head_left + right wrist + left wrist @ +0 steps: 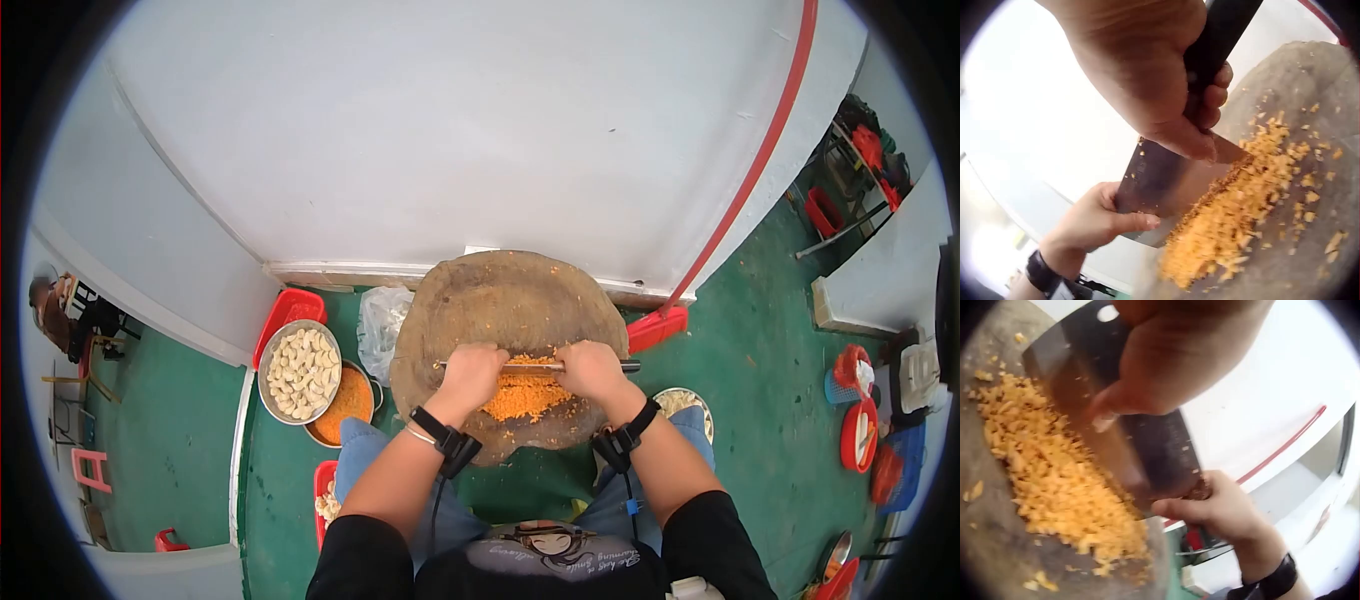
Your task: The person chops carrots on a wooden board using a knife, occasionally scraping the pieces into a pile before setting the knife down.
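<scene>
A wide cleaver point(1160, 447) stands with its edge down on a round wooden block point(480, 300), against a heap of finely chopped orange food point(525, 398). My right hand point(597, 375) grips the handle end, its fingers curled round the dark handle point(1222, 37) and its thumb on the blade. At the blade's far end, my left hand point(472, 377) pinches the blade, thumb on the near face; its other fingers are mostly hidden behind. Orange bits cling to the blade in both wrist views.
Left of the block are a bowl of pale slices point(302, 372), a pot of orange food point(350, 405), a plastic bag point(382, 325) and a red tray point(325, 490). At right, a bowl point(680, 402) is partly behind my knee. A white wall point(440, 130) rises beyond.
</scene>
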Available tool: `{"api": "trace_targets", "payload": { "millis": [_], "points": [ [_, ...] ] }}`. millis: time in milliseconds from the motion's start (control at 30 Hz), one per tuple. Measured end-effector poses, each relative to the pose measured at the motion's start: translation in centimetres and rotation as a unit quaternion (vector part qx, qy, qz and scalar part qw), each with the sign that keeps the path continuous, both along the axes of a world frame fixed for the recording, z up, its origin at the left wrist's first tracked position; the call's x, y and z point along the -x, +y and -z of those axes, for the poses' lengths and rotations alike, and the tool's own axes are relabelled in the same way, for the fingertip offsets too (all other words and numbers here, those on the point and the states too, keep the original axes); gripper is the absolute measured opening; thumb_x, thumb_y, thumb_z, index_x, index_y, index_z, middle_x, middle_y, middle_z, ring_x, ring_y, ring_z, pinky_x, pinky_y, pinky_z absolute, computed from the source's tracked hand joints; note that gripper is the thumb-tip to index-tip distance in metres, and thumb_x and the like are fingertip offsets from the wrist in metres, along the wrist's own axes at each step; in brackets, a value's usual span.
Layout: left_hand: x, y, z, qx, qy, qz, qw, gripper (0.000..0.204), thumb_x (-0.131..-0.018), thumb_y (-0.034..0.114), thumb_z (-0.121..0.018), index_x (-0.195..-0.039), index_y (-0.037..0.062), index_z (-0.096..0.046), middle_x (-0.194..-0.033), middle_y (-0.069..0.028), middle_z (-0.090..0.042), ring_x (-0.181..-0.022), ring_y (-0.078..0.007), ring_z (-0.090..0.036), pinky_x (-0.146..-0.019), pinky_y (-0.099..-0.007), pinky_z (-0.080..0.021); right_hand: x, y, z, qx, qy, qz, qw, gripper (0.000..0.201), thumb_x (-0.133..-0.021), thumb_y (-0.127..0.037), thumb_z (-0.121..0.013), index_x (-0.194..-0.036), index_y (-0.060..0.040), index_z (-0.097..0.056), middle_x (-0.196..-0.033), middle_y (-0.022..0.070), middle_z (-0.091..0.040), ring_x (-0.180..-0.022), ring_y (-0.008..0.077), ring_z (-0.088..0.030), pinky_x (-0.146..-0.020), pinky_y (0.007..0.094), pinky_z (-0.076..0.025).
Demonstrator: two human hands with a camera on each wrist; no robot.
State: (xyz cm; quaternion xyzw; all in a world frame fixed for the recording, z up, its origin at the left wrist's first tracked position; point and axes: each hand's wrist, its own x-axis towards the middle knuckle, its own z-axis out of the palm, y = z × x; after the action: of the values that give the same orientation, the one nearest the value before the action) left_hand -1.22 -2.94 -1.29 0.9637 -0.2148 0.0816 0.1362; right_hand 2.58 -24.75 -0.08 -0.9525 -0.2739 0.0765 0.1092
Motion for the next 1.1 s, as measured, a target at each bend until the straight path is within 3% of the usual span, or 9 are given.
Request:
{"api": "trace_targets", "payload": {
  "millis": [133, 300, 533, 667, 733, 900, 1033, 1100],
  "points": [
    [0.3, 0.2, -0.5, 0.005, -0.023, 0.013, 1.0, 0.004, -0.068, 0.005, -0.058, -0.07, 0.0079, -0.061, -0.069, -0.01, -0.057, -0.072, -0.0288, -0.06, -0.064, -0.0386, -0.047, 0.1, -0.1, -1.1, 0.003, 0.016, -0.002, 1.0, 0.015, -0.071, -0.021, -0.064, -0.074, -0.0067, -0.067, -0.073, 0.0158, -0.065, -0.074, 0.0324, -0.065, -0.067, 0.0434, -0.052],
    [2.7, 0.1, -4.4, -0.016, 0.039, 0.006, 0.999, 0.006, -0.068, 0.006, -0.061, -0.074, 0.0061, -0.061, -0.072, -0.0111, -0.058, -0.075, -0.0311, -0.06, -0.065, -0.0414, -0.048, 1.9, -0.2, -3.6, 0.008, 0.05, -0.018, 0.999, 0.018, -0.073, -0.025, -0.065, -0.076, -0.0075, -0.067, -0.074, 0.015, -0.065, -0.075, 0.0318, -0.065, -0.067, 0.043, -0.052],
    [4.3, -0.3, -1.2, -0.026, 0.136, 0.026, 0.99, 0.008, -0.069, 0.008, -0.062, -0.076, 0.0055, -0.062, -0.077, -0.0126, -0.061, -0.077, -0.0306, -0.063, -0.063, -0.0405, -0.049, 1.8, -0.7, -2.0, 0.036, 0.089, -0.111, 0.989, 0.02, -0.071, -0.027, -0.068, -0.078, -0.0084, -0.068, -0.074, 0.0142, -0.066, -0.074, 0.0316, -0.065, -0.066, 0.0426, -0.052],
    [3.2, -0.1, -1.7, -0.039, 0.129, 0.013, 0.991, 0.008, -0.069, 0.009, -0.062, -0.075, 0.0053, -0.061, -0.075, -0.0132, -0.061, -0.076, -0.0304, -0.062, -0.063, -0.0406, -0.049, 1.1, -0.1, -1.7, 0.028, 0.064, -0.074, 0.995, 0.018, -0.071, -0.025, -0.068, -0.076, -0.0078, -0.067, -0.073, 0.014, -0.065, -0.074, 0.0316, -0.065, -0.066, 0.0428, -0.052],
    [2.6, 0.2, -2.1, -0.024, 0.032, -0.009, 0.999, 0.006, -0.069, 0.009, -0.062, -0.073, 0.0054, -0.06, -0.073, -0.0128, -0.06, -0.074, -0.0302, -0.062, -0.064, -0.0402, -0.049, 0.9, 0.0, -1.4, 0.019, 0.039, -0.05, 0.998, 0.017, -0.071, -0.024, -0.067, -0.076, -0.0076, -0.067, -0.073, 0.014, -0.065, -0.074, 0.0316, -0.065, -0.066, 0.0428, -0.052],
    [1.0, 0.3, 0.2, -0.027, 0.054, -0.012, 0.998, 0.004, -0.068, 0.008, -0.061, -0.07, 0.0053, -0.059, -0.071, -0.0125, -0.058, -0.073, -0.0311, -0.061, -0.064, -0.0416, -0.049, 0.4, 0.2, 0.0, -0.028, 0.004, -0.049, 0.998, 0.015, -0.072, -0.022, -0.066, -0.074, -0.0073, -0.066, -0.07, 0.0148, -0.065, -0.072, 0.0322, -0.065, -0.064, 0.0433, -0.052],
    [1.0, 0.4, -1.4, 0.021, 0.03, -0.02, 0.999, 0.004, -0.067, 0.007, -0.062, -0.069, 0.0055, -0.059, -0.071, -0.0123, -0.058, -0.073, -0.032, -0.061, -0.064, -0.0428, -0.048, 0.6, 0.4, -0.7, -0.009, 0.003, -0.029, 1.0, 0.015, -0.072, -0.022, -0.065, -0.074, -0.0074, -0.066, -0.071, 0.015, -0.065, -0.072, 0.0321, -0.065, -0.064, 0.0431, -0.052],
    [0.8, 0.1, -0.2, -0.007, 0.04, -0.015, 0.999, 0.003, -0.067, 0.005, -0.06, -0.07, 0.0049, -0.06, -0.073, -0.0132, -0.06, -0.073, -0.0317, -0.061, -0.064, -0.0413, -0.049, 0.5, 0.5, 0.4, -0.005, 0.002, -0.021, 1.0, 0.015, -0.072, -0.022, -0.065, -0.074, -0.0074, -0.066, -0.071, 0.0148, -0.065, -0.072, 0.0321, -0.065, -0.064, 0.043, -0.052]
  ]
}}
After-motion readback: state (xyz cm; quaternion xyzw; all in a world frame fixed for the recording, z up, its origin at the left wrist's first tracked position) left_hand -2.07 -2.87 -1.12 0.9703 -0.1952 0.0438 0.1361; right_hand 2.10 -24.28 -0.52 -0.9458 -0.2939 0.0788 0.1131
